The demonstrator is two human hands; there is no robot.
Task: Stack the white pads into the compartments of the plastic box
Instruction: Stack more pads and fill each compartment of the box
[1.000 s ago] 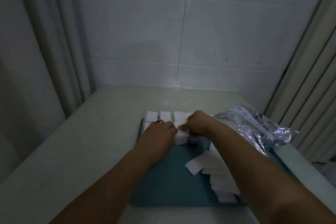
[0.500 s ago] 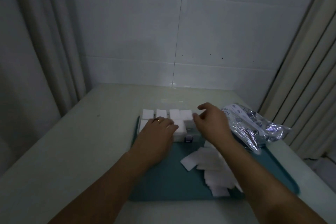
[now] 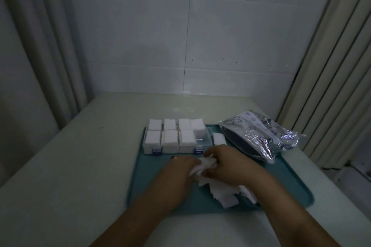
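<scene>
Both hands, left (image 3: 181,168) and right (image 3: 226,163), clutch pads (image 3: 206,163) mid-tray (image 3: 148,182); the box (image 3: 174,136) sits at its far edge, bare desk (image 3: 80,166) lies left, a bag (image 3: 261,136) crowds right.

I'm seeing both hands, left hand (image 3: 181,174) and right hand (image 3: 230,166), gripping loose white pads (image 3: 206,164) over the teal tray (image 3: 148,182), near the plastic box (image 3: 174,138).

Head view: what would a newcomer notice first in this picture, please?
First, the two hands, left hand and right hand, meeting over loose white pads on the teal tray. Just behind them stands the plastic box, its compartments filled with pads except the near right one. A shiny foil bag lies to the right.
</scene>
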